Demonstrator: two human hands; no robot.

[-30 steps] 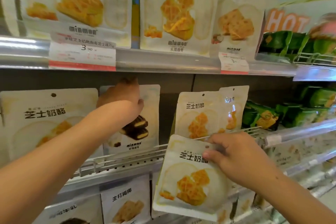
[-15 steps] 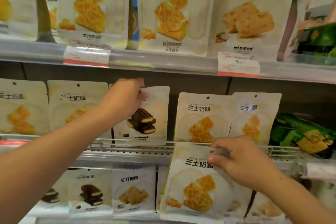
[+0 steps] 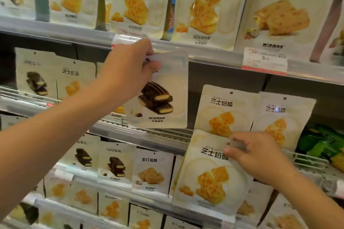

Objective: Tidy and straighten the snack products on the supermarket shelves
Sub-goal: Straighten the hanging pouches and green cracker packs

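The left hand [image 3: 128, 67] pinches the upright chocolate pouch [image 3: 160, 91] by its top, left of the cheese pouch [image 3: 210, 171] that the right hand [image 3: 260, 158] grips.

Snack pouches [image 3: 225, 115] are stood upright along tiered metal shelves [image 3: 214, 55], just above the right-hand fingers [image 3: 235, 138].

Price tag [image 3: 130, 37] print blurred, unreadable

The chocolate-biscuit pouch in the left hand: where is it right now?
In the head view, centre frame, the chocolate-biscuit pouch is pinched at its top-left corner by the left hand, in front of the middle shelf, left of the cheese pouches.
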